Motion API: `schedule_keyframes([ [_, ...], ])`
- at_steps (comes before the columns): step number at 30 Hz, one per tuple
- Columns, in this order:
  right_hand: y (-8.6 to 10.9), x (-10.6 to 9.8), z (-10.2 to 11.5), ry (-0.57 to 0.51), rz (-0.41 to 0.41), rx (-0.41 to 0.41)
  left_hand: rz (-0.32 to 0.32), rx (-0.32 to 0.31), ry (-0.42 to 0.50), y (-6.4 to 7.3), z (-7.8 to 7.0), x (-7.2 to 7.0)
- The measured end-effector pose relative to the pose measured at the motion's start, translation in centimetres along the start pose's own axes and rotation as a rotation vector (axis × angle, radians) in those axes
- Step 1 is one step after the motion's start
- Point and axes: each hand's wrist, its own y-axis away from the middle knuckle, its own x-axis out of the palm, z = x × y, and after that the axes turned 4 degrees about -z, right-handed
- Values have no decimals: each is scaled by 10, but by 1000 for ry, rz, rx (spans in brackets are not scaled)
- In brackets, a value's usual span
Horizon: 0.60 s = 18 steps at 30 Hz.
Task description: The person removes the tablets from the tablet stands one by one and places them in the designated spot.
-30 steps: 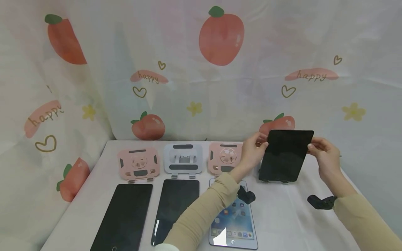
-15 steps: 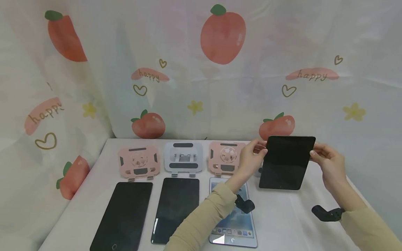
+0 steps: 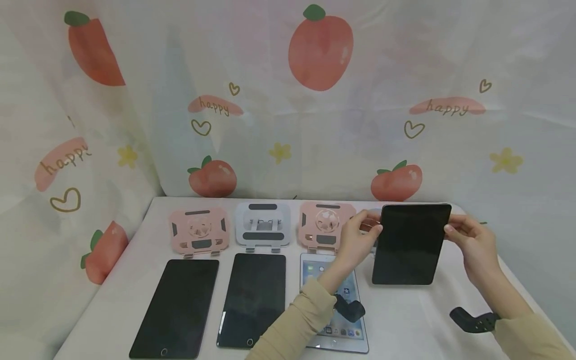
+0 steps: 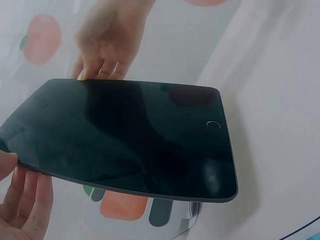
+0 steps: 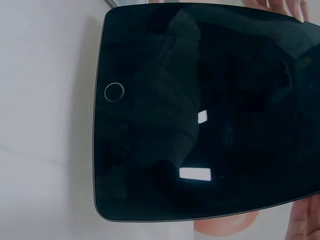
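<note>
A black tablet (image 3: 410, 245) with a dark screen is held up by its two long sides, tilted and above the white table. My left hand (image 3: 360, 237) pinches its left edge between thumb and fingers. On the opposite edge my right hand (image 3: 474, 245) grips it the same way. In the left wrist view the tablet (image 4: 135, 137) shows its round home button, with a stand (image 4: 125, 207) partly visible beneath it. The right wrist view is mostly filled by the tablet's screen (image 5: 200, 115). Behind the tablet in the head view, that stand is mostly hidden.
Two dark tablets (image 3: 177, 305) (image 3: 254, 300) and a white one with a lit screen (image 3: 310, 270) lie in a row. Behind them stand pink (image 3: 199, 232), pale blue (image 3: 263, 225) and pink (image 3: 326, 225) stands. A printed curtain (image 3: 270, 75) closes off the back.
Both hands have lifted the black tablet off its stand's ledge and brought it toward the viewer, lower in the head view. The other tablets stay in place.
</note>
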Motion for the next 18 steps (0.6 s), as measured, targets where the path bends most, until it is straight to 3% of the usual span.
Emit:
schedule_keyframes([
  [13,13,-3,2,34,31,23,-42,-24,20,15,1,-1],
  [18,16,-6,3,46,50,38,-51,-82,44,18,1,1],
])
